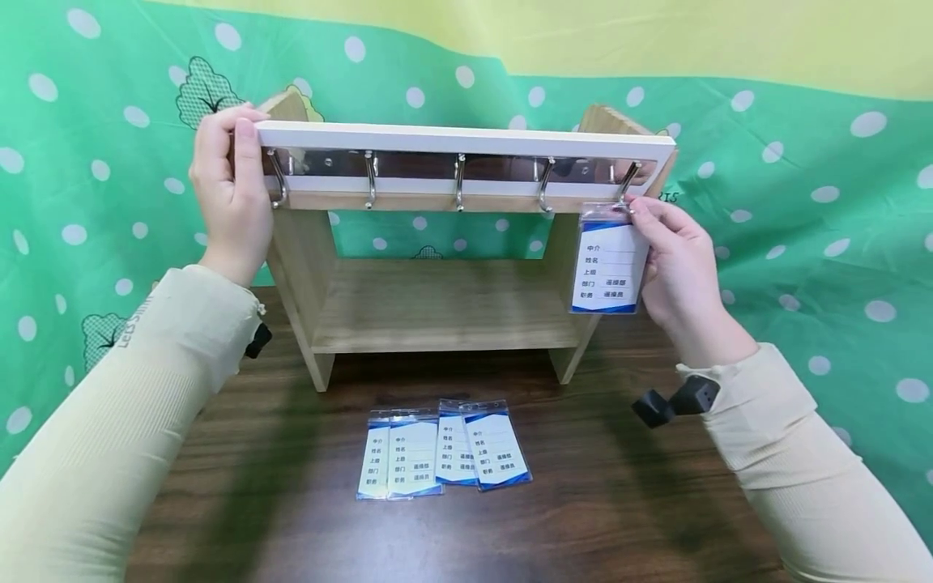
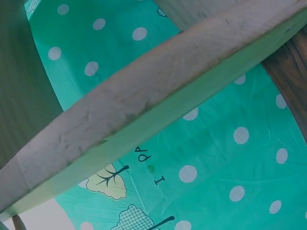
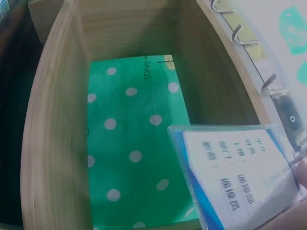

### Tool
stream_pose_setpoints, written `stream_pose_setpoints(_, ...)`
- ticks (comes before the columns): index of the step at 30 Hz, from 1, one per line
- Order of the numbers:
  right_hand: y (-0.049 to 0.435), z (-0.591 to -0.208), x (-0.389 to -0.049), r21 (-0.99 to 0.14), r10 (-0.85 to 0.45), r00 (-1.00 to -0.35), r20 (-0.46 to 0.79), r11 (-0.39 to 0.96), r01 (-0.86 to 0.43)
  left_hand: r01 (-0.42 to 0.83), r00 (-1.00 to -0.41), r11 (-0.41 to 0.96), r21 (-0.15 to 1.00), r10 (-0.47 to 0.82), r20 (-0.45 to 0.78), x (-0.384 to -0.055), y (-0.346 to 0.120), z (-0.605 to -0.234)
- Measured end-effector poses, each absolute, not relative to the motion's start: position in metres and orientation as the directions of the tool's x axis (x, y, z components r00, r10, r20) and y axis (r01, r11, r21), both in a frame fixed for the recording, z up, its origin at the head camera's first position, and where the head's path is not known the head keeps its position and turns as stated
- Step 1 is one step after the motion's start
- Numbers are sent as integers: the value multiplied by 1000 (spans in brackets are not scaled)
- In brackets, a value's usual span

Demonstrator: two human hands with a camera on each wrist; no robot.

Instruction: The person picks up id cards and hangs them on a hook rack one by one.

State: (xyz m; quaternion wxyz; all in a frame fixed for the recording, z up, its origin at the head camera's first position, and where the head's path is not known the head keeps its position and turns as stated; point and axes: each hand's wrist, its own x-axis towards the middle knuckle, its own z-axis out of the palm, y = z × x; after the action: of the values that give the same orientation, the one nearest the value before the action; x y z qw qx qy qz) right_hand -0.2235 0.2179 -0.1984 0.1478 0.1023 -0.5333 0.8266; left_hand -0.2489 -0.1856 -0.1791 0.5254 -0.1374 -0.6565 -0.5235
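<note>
A white board with a row of several metal hooks (image 1: pixel 460 182), a hook rack, lies along the top front of a wooden shelf (image 1: pixel 445 312). At its left end my left hand (image 1: pixel 233 190) grips the board, thumb in front. My right hand (image 1: pixel 678 267) pinches the top edge of a clear-sleeved ID badge (image 1: pixel 611 267) with a blue and white card, just under the rightmost hook (image 1: pixel 629 182). Whether the badge's slot is on that hook cannot be made out. In the right wrist view the badge (image 3: pixel 235 177) hangs tilted beside the fingertips.
Several more ID badges (image 1: pixel 459 449) lie overlapping on the dark wooden table (image 1: pixel 510 534) in front of the shelf. Behind stands a green dotted cloth (image 1: pixel 802 243). The shelf's side panel (image 2: pixel 144 100) crosses the left wrist view.
</note>
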Motion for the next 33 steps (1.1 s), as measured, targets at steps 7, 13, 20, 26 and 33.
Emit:
stream_pose_setpoints(7, 218, -202, -221, -917, 212, -938, 274, -236, -322, 737, -413, 407, 540, -362, 836, -244, -179, -177)
stream_pose_setpoints(13, 219, -206, -214, -912, 295, -895, 334, -138, -386, 753, -402, 400, 523, -352, 846, -249, -177, -177)
stream_pose_setpoints(20, 224, -211, -206, -873, 356, -863, 359, -198, -446, 748, -412, 392, 536, -359, 837, -253, -179, -179)
stream_pose_setpoints(26, 229, -218, -201, -832, 430, -833, 348, -267, -486, 769, -373, 404, 495, -344, 861, -257, -184, -181)
stream_pose_setpoints(33, 230, -228, -191, -815, 407, -856, 319, -344, -467, 770, -356, 413, 487, -356, 864, -254, -188, -181)
